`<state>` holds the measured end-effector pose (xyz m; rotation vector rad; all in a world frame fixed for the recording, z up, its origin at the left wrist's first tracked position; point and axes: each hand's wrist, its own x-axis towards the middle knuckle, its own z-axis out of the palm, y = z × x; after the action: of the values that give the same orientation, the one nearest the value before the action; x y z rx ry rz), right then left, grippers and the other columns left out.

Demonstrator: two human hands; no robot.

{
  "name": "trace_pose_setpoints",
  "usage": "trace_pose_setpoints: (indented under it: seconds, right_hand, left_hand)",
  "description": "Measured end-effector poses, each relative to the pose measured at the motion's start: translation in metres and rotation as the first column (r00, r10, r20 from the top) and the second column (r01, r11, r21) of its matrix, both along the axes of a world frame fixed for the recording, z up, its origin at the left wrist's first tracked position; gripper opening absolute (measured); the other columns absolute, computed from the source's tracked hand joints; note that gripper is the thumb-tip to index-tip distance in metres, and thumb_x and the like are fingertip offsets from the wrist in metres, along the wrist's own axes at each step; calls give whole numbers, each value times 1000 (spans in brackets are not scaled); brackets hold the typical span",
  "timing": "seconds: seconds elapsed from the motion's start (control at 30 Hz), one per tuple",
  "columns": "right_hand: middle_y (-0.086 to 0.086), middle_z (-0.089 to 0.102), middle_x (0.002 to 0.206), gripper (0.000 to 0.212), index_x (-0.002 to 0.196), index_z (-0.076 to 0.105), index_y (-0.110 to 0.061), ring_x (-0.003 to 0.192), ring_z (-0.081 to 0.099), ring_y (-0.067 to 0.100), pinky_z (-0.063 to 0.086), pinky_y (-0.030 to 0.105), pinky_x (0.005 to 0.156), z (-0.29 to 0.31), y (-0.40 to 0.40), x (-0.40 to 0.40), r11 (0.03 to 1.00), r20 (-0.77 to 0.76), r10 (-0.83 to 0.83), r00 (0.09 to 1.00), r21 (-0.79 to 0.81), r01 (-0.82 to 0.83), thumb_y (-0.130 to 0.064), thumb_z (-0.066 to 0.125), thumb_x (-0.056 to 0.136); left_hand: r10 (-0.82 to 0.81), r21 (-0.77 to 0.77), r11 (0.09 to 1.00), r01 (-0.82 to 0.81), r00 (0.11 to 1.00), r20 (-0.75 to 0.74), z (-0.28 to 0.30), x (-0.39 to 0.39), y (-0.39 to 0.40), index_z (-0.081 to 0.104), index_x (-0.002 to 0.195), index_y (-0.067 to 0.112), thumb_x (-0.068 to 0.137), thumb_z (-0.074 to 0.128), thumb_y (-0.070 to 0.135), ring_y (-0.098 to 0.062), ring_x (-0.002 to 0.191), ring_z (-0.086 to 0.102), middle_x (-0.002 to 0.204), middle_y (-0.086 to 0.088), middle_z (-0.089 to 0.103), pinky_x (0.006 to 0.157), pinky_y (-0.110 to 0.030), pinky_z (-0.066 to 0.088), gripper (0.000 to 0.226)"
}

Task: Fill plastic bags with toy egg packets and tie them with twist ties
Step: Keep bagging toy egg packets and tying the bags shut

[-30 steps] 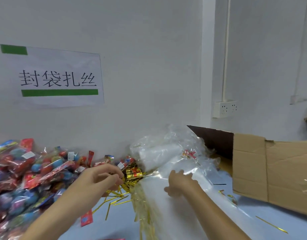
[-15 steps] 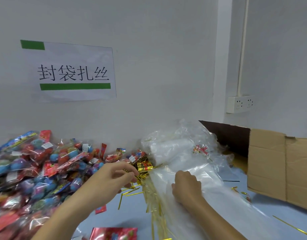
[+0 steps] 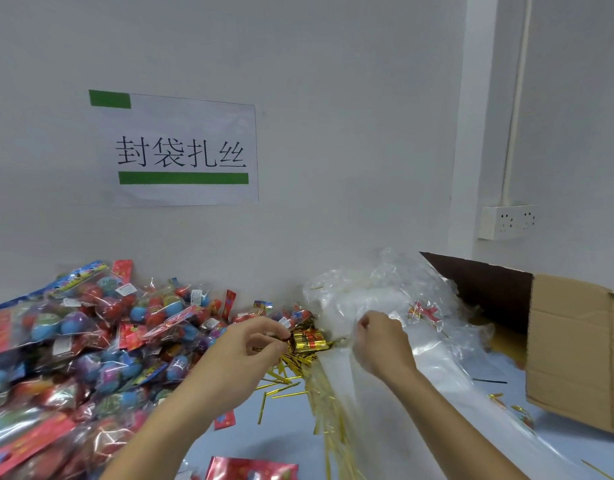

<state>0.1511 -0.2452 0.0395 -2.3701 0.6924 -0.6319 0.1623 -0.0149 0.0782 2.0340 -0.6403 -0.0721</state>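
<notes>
The egg packets (image 3: 101, 341) lie heaped on the left; clear bags (image 3: 385, 306) are piled at the back, one sheet running toward the camera. Gold ties (image 3: 291, 368) lie between them. The right hand (image 3: 381, 344) pinches bag film; slick plastic could slip, or several sheets lift together. The left hand (image 3: 253, 351) pinches at the ties, fingers curled; it may grab several.

A grey-white wall (image 3: 333, 81) bears a paper sign (image 3: 184, 150), a power socket (image 3: 508, 221) and a conduit (image 3: 517, 98).
</notes>
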Motion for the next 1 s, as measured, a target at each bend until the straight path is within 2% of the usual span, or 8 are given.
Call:
trace_pose_setpoints:
  seconds: [0.13,0.23,0.43,0.57,0.67,0.73,0.87,1.0]
  right_hand:
    - [32,62,120,33,116,56,17,117,62,40,43,40,75,44,24,17,779,200,129,971,585,-224,-9,46,98]
    - [18,73,103,17,96,66,-3,87,72,29,54,40,74,63,58,23,661,348,287,893,602,-447,-14,53,100]
    - [14,75,97,14,94,52,-8,85,72,33,54,46,71,81,108,14,242,597,409,690,658,-713,-10,44,105]
    - [27,66,122,13,101,48,-5,92,68,36,57,38,67,85,120,3,25,683,453,573,633,-774,-13,41,108]
    - [17,71,110,22,120,50,-2,88,70,32,58,36,72,77,120,4,-28,678,499,540,635,-772,-16,38,108]
    - [12,73,99,25,109,55,0,75,72,25,57,30,60,71,116,9,-41,670,533,516,630,-776,-16,37,108]
    - [18,71,99,35,92,68,1,74,72,27,59,35,64,65,105,18,-44,665,533,522,638,-768,-16,41,106]
    - [16,72,101,16,93,72,-10,90,71,33,57,41,79,63,83,15,-5,610,593,525,655,-755,-10,71,77]
  left_hand:
    - [78,-99,992,-77,997,6,-4,4,3,60,105,39,98,60,24,-12,101,66,107,14,68,96,-40,54,16]
    - [140,-236,962,-138,990,-7,-3,8,3,57,111,37,96,62,28,-14,97,67,111,14,65,86,-39,60,18]
    - [322,-448,822,-352,936,-146,1,20,13,50,125,24,84,61,61,-18,110,60,118,7,60,97,-49,53,57]
    - [22,-625,738,-256,934,-357,0,35,30,77,104,19,63,73,66,-27,92,70,109,-2,74,74,-44,60,63]
    - [-164,-698,697,-161,913,-375,-6,42,38,78,108,25,74,72,56,-32,99,61,114,-8,74,89,-48,49,46]
    - [-170,-709,690,-143,921,-350,-8,42,38,77,109,22,80,70,47,-32,98,67,114,-11,74,90,-49,48,39]
    - [32,-756,583,-296,939,-343,-9,42,36,75,98,7,77,75,23,-23,70,69,94,-13,75,56,-30,59,26]
    - [185,-778,489,-395,918,-350,-7,47,41,72,102,4,88,70,6,-17,80,68,102,-13,74,69,-27,58,14]
